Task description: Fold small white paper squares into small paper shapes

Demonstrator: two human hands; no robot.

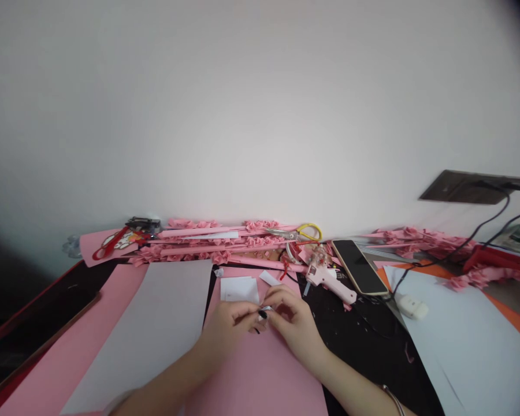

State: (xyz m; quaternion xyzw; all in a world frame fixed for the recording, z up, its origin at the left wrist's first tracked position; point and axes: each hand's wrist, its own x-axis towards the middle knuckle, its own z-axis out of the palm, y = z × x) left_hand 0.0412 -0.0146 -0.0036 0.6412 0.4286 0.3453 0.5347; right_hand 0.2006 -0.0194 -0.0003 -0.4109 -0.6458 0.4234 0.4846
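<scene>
Fingertips of my left hand [231, 325] and my right hand [292, 320] meet over a pink paper sheet [260, 381]. Between them they pinch a small piece of white paper [266, 309], mostly covered by the fingers. Just behind the hands lie a stack of white paper squares [238, 287] and a narrow white paper strip [267, 278]. Off to the right of my right hand rests a pale pink glue gun [333, 283], its nozzle toward the left.
Pink paper flower stems [208, 248] line the wall, with yellow-handled scissors [301, 232] and red-handled scissors [112, 242] among them. A phone [359, 267] and a white adapter [411, 306] lie right. Cables run to a wall socket [463, 186]. White sheets [147, 329] flank the pink one.
</scene>
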